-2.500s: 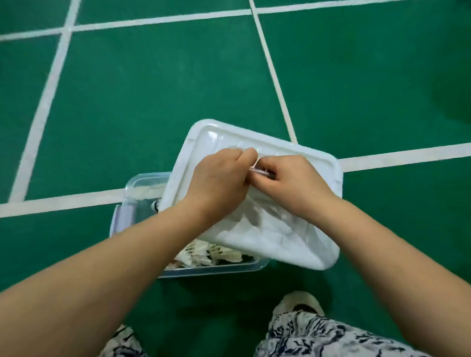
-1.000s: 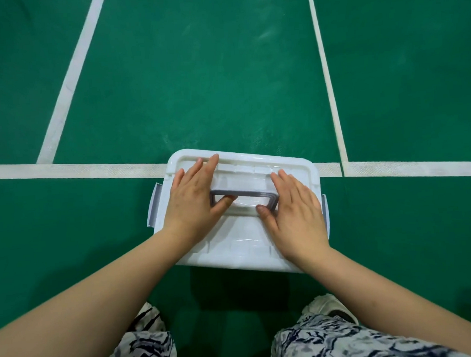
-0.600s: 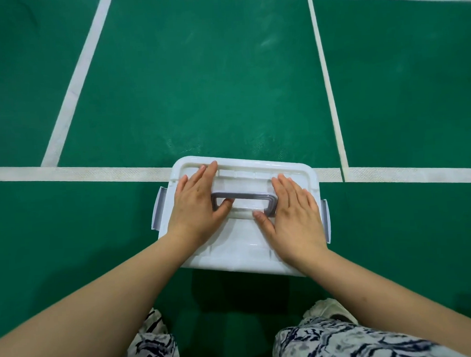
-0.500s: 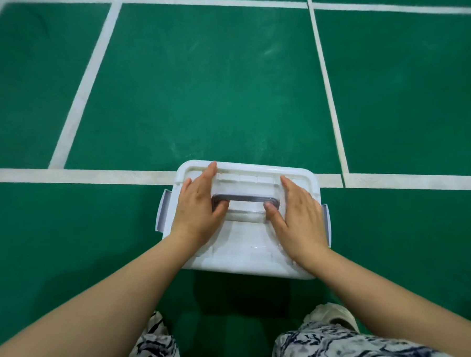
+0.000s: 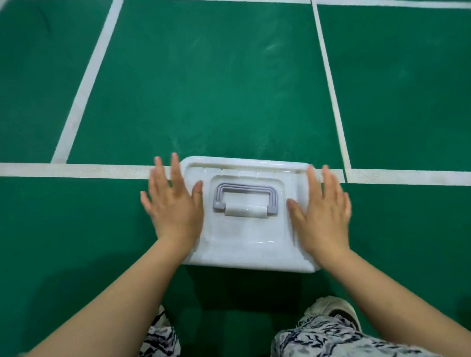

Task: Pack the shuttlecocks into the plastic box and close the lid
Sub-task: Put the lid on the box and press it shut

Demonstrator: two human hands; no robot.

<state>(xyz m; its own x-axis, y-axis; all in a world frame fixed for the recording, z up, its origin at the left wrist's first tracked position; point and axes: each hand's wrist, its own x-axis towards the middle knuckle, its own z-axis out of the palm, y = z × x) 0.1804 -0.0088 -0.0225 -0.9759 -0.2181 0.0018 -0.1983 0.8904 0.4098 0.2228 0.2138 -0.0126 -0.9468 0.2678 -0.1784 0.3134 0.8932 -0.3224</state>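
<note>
The plastic box stands on the green court floor, covered by its white lid (image 5: 246, 246). A grey-purple handle (image 5: 245, 198) lies flat in the lid's recess. My left hand (image 5: 174, 206) is over the lid's left edge with straight, spread fingers. Over the right edge is my right hand (image 5: 322, 214), its fingers also straight. Both hands look blurred. The shuttlecocks are hidden under the lid, and the side latches are covered by my hands.
White court lines (image 5: 417, 174) cross the green floor behind and beside the box. My patterned trouser legs (image 5: 330, 345) and a white shoe (image 5: 335, 309) are just in front of the box, at the bottom of the view.
The lid went from tilted over the open box to lying flat on it. My hands have slid apart from the handle to the lid's left and right edges.
</note>
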